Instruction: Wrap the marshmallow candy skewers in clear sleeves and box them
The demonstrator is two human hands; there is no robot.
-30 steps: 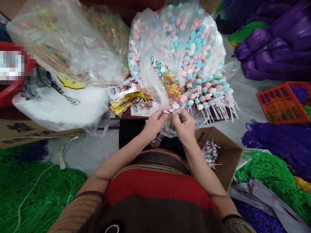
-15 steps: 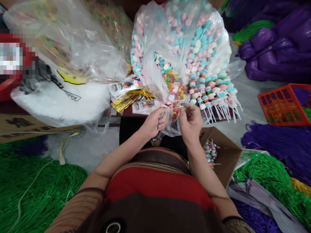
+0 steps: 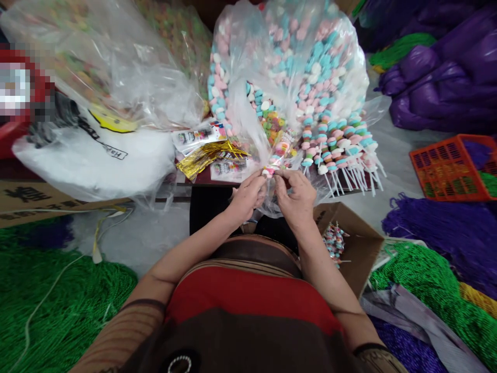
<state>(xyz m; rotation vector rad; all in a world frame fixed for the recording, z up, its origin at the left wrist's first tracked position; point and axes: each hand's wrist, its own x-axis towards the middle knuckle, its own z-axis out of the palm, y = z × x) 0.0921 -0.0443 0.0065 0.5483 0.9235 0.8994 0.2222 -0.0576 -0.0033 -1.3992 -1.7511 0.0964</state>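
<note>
Through my head feed, the wrapped candy stick (image 3: 282,146) leans at the surface's (image 3: 201,180) near edge, its lower end hidden behind the person's knuckles. I read the left hand (image 3: 248,197) as pinching the gathered wrapper end between its fingers. The right hand (image 3: 295,199) brings thumb and forefinger together at that end, but I can't tell what lies between them; the spot is too small and blurred.

Clear plastic crumples under and around both hands, clouding my view of the loose gummy rings (image 3: 272,122) behind. The marshmallow bag (image 3: 334,62) is cut off at the top. At far left, coarse pixels mask part of a red object (image 3: 37,85). My right forearm view covers part of the carton (image 3: 359,254), where wrapped sticks (image 3: 334,239) lie. Gold ties (image 3: 205,159) sit left of the hands; unwrapped skewers (image 3: 341,142) crowd the right, their white sticks overhanging the edge.
</note>
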